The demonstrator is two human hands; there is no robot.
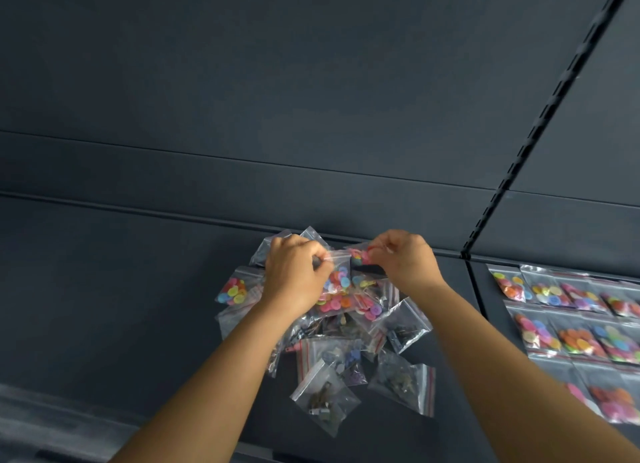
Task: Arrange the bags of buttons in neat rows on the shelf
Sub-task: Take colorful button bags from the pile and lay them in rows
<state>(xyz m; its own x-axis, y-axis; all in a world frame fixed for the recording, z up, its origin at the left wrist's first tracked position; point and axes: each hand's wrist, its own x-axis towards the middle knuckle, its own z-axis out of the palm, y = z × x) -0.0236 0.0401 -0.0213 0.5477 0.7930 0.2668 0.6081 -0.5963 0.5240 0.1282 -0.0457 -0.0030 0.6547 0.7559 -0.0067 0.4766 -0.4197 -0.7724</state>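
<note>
nearest the camera, at the front edge of the loose pile [346, 327], lie clear zip bags of dull, dark buttons, one [325, 398] tipped cornerwise and another [403, 381] just right of it with its red seal strip facing right. further into the pile the bags hold bright buttons, overlapping every which way on the dark shelf [138, 289].

over the far half of the pile both hands are raised. the left hand [294, 275] has its fingers curled in, thumb and fingertips pinching the left top corner of a bag of multicoloured buttons [337, 275]. the right hand [405, 258] is likewise curled, pinching a second small bag of pink and red buttons [360, 255] at its top; whether it also touches the first bag cannot be told, as the two bags overlap there. the first bag hangs below and between the hands, its long axis running down toward the pile, its lower end touching or nearly touching the heap.

to the right of the pile, past the shelf divider [467, 265], neat rows of bright button bags [571, 317] are already laid flat, side by side. the right hand is the nearer one to those rows, so carrying a bag over looks like its job. much of the pile is unsorted.

behind the pile rises the dark back panel [277, 99] with a slotted upright [540, 123].
</note>
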